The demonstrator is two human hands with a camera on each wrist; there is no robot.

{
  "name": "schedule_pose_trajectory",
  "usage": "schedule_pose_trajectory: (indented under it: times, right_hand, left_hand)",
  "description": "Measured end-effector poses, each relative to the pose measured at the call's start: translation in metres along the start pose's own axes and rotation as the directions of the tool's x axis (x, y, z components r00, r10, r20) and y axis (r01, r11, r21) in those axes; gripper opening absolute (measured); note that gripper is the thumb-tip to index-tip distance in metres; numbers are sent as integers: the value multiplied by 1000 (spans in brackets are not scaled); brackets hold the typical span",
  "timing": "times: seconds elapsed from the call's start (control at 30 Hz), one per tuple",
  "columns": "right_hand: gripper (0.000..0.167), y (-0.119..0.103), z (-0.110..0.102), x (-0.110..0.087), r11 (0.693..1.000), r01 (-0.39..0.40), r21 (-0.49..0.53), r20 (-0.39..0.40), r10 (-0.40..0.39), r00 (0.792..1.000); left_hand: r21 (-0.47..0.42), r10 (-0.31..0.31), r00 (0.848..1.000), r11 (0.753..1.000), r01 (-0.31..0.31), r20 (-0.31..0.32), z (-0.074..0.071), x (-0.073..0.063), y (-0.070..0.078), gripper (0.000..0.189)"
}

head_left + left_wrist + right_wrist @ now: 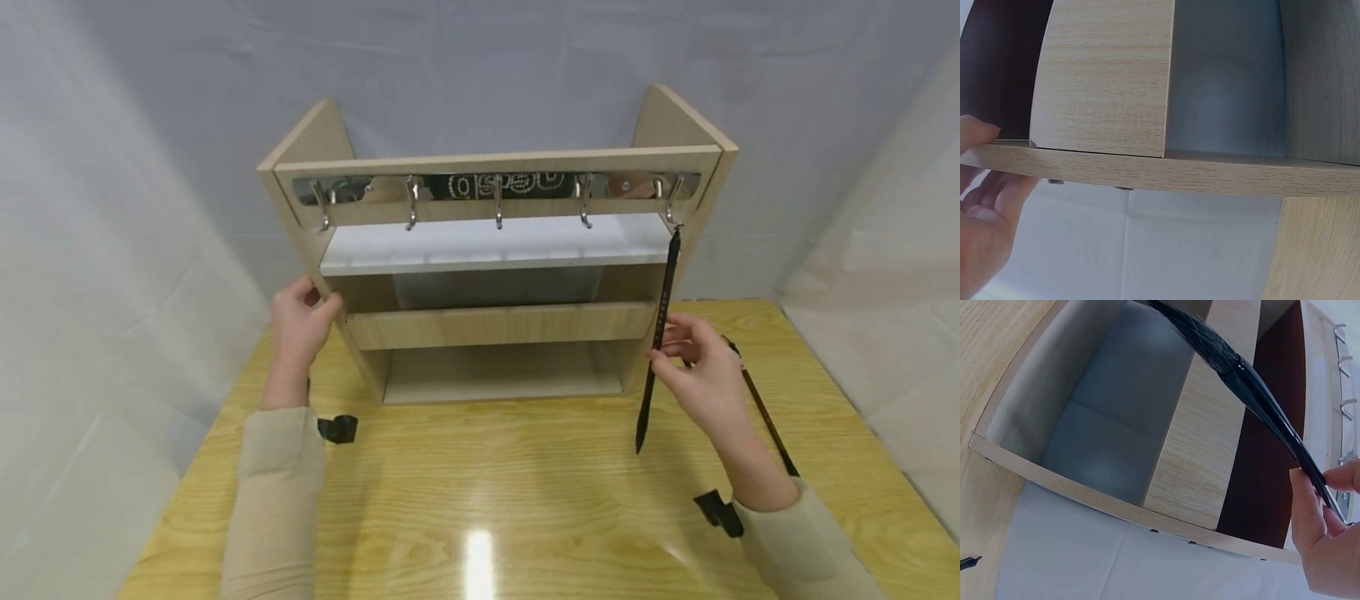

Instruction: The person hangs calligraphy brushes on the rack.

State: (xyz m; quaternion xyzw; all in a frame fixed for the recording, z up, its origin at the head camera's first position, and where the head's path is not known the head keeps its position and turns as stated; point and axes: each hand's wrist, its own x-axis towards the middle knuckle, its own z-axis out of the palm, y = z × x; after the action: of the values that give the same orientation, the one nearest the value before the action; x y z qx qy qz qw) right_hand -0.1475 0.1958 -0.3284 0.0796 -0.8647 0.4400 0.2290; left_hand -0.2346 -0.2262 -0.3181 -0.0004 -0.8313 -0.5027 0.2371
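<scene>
A wooden shelf rack (501, 325) carries a shiny metal strip with several hooks along its top front. My left hand (300, 323) grips the rack's left side panel; the left wrist view has the thumb on one face of the panel (1166, 174) and fingers on the other. With thumb and fingers, my right hand (705, 379) pinches a black calligraphy brush (664, 287). Its dark bristles (1200, 337) point down, while its top end is right below the rightmost hook (672, 204). Whether the brush's loop is on that hook, I cannot tell.
Another brush, with a brown handle (763, 412), lies on the wooden table (480, 483) to the right, partly behind my right hand. Black straps (337, 428) show at both wrists. Pale cloth (495, 75) hangs behind the rack and at both sides.
</scene>
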Motion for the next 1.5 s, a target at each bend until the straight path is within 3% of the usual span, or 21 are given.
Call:
schedule_pose_trajectory:
  times: [0.7,1.03,1.17,1.5]
  right_hand:
    - [40,1,0,-2,999,-15,43,-61,18,998]
    - [38,5,1,-1,997,-27,69,-153,37,987]
    - [37,6,0,0,999,-2,50,-179,11,984]
    - [37,5,2,-2,999,36,-37,-157,-41,987]
  left_hand:
    - [-21,-18,1000,1000,18,4,2,-1,1,25]
    - [-21,-6,1000,1000,6,-2,2,0,-1,26]
    - [-28,2,1000,1000,-2,2,2,-1,0,26]
    - [-22,16,1000,1000,-16,-11,2,1,0,25]
